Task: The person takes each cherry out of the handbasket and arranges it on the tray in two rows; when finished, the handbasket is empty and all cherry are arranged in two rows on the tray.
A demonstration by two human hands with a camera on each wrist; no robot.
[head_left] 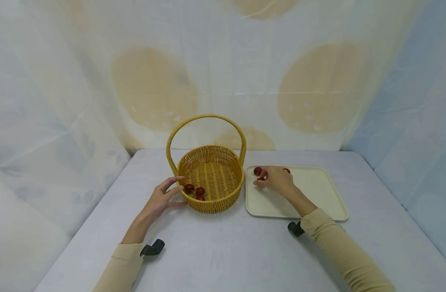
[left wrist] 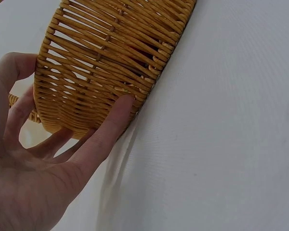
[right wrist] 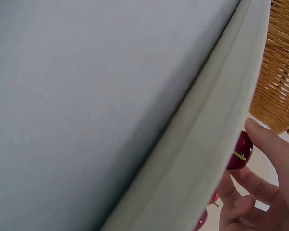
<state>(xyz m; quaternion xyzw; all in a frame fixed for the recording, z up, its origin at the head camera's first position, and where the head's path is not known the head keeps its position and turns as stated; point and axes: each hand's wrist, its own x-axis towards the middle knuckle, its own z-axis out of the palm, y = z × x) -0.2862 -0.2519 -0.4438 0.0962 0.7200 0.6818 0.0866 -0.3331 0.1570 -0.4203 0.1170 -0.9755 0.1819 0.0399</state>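
Observation:
A round yellow woven basket [head_left: 212,207] with a tall arched handle stands left of the table's middle. Inside lie small red cherries [head_left: 200,191], several in all, near its left front wall. My left hand [head_left: 161,198] holds the basket's left side; in the left wrist view its thumb [left wrist: 113,120] presses the outer wall while other fingers reach around the rim. Over the left part of a cream tray [head_left: 314,194], my right hand [head_left: 279,180] pinches a dark red cherry [right wrist: 242,153] with a green stem between thumb and fingers.
Another cherry [head_left: 257,170] lies on the tray just behind the right fingers, and one more [head_left: 286,170] shows past the back of that hand. The tray sits close to the basket's right side. Patterned curtains [head_left: 237,73] hang behind and beside the white table [head_left: 215,251].

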